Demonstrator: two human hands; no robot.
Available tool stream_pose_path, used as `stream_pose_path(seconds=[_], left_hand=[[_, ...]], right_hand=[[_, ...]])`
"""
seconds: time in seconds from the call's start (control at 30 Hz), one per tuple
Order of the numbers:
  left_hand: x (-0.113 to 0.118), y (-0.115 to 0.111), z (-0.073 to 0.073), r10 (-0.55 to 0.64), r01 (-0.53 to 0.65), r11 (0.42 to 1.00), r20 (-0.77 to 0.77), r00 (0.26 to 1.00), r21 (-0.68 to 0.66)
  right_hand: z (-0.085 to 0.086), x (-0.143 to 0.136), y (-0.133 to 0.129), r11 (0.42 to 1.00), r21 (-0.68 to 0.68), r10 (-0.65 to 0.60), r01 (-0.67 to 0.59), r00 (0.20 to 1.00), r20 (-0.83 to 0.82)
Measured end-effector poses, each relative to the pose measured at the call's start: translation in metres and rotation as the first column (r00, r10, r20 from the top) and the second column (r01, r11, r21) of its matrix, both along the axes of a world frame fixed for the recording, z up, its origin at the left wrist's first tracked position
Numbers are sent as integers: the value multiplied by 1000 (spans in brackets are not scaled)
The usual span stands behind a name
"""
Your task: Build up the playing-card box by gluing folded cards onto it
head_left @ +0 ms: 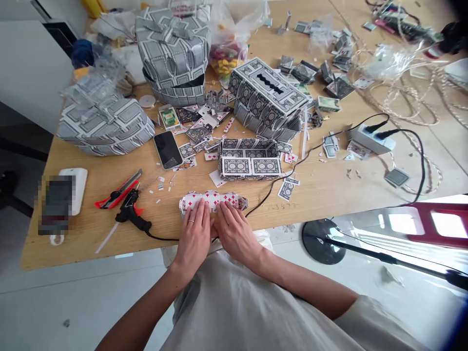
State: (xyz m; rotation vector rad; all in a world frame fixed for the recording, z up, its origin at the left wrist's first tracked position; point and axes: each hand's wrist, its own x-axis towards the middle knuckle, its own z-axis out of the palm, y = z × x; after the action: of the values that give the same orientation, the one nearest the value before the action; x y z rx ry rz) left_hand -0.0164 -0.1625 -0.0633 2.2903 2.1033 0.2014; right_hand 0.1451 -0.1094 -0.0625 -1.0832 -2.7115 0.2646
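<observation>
At the near table edge, a folded piece of joined playing cards, white with red diamonds, lies curved under both hands. My left hand grips its left half, fingers over the top and a ring on one finger. My right hand holds the right half the same way, next to the left. The thumbs are mostly hidden. Just beyond stands an open box made of cards with grey patterned backs. To the left lie a black glue gun with a glue stick in it and a red utility knife.
A card-covered tissue box, a woven card basket and a second one stand behind. A phone, card scraps, a power strip and coiled cord lie about. A black cable crosses the table.
</observation>
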Motion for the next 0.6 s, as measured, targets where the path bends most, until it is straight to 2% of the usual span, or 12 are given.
stream_pose_path(seconds=[0.27, 0.47, 0.6], left_hand=[[4, -4, -6, 13, -12, 1000, 43, 999, -15], [2, -1, 0, 5, -3, 1000, 79, 997, -25], [5, -1, -2, 22, -26, 999, 126, 992, 27]], right_hand=[[2, 0, 3, 999, 36, 30, -31, 998, 51], [6, -4, 7, 998, 43, 42, -47, 993, 109], [10, -7, 8, 997, 47, 46, -53, 989, 143]])
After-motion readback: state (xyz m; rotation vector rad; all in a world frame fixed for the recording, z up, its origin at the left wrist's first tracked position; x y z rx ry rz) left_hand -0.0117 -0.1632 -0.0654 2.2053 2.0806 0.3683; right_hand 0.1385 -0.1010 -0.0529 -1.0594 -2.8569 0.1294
